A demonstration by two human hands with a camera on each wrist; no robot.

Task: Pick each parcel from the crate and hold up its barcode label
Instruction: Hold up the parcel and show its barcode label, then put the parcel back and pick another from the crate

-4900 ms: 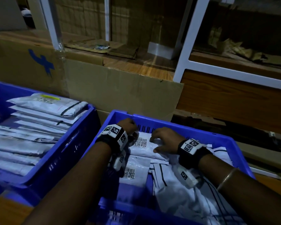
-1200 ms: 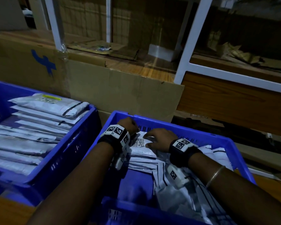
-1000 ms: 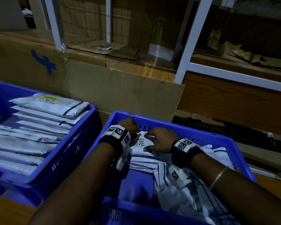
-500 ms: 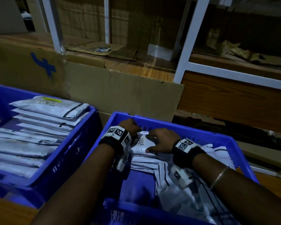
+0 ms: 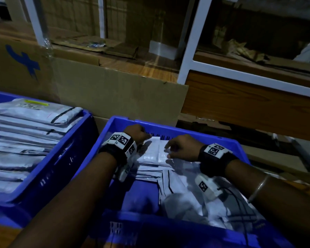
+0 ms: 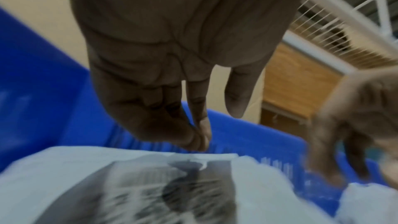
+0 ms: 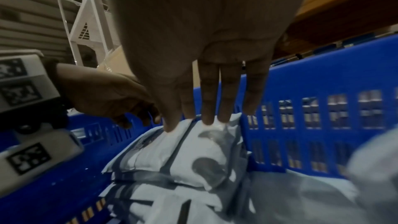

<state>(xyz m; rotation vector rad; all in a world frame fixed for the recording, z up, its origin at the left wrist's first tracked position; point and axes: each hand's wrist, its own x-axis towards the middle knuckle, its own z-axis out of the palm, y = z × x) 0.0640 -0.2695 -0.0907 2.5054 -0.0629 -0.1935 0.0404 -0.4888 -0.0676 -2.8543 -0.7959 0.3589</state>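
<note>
A white parcel [image 5: 150,154] [image 7: 189,151] lies on top of the pile at the far left of the right-hand blue crate [image 5: 186,133], plain side up, with no barcode label showing. My left hand [image 5: 143,138] [image 6: 202,139] hangs over its far edge: the fingertips touch the edge and the thumb stays apart. My right hand [image 5: 168,149] [image 7: 198,122] has straight fingers, and its thumb and fingertips press on the parcel's far end. More white parcels with black stripes [image 5: 186,194] fill the crate's right half.
A second blue crate [image 5: 61,158] at the left holds a neat stack of several grey parcels [image 5: 25,133]. A cardboard box [image 5: 115,90] stands right behind both crates. A white shelf frame [image 5: 190,51] and a wooden board rise at the back right.
The barcode label that faced up between my hands half a second ago no longer shows; the parcel's plain side is up. Both hands stay at the crate's far wall.
</note>
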